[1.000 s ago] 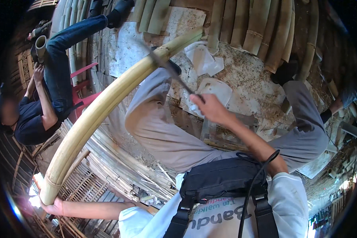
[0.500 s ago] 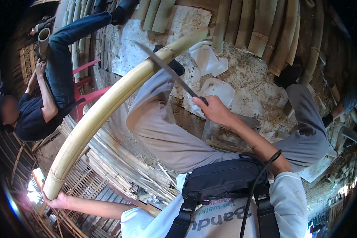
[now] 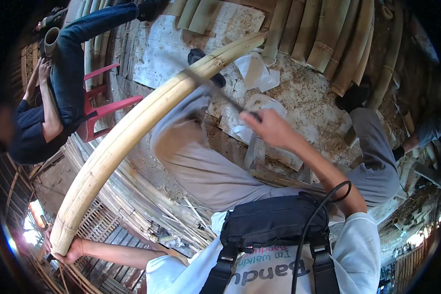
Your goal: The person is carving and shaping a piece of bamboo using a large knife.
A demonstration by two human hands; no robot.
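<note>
A long pale-yellow bamboo pole (image 3: 117,142) slants from the lower left up to the top middle, passing over my left leg. At its lower left end my left hand (image 3: 73,251) is closed round the cane, with some fingers hidden behind it. My right hand (image 3: 273,128) grips the dark handle of a long knife (image 3: 215,91). Its blade is smeared by motion and lies across the upper part of the bamboo. I cannot tell whether the edge touches the bamboo.
Thick bamboo lengths (image 3: 323,44) lie side by side at the top right. Thin split strips (image 3: 142,196) are heaped left of my leg. Beside a red plastic chair (image 3: 90,115), another person (image 3: 39,117) holds a bamboo tube (image 3: 51,40). Pale scraps (image 3: 259,73) lie on the littered floor.
The bamboo has turned slightly, and its lower left end has dropped a little with my left hand. My right hand has shifted slightly right with the knife. The other person's hands have moved.
</note>
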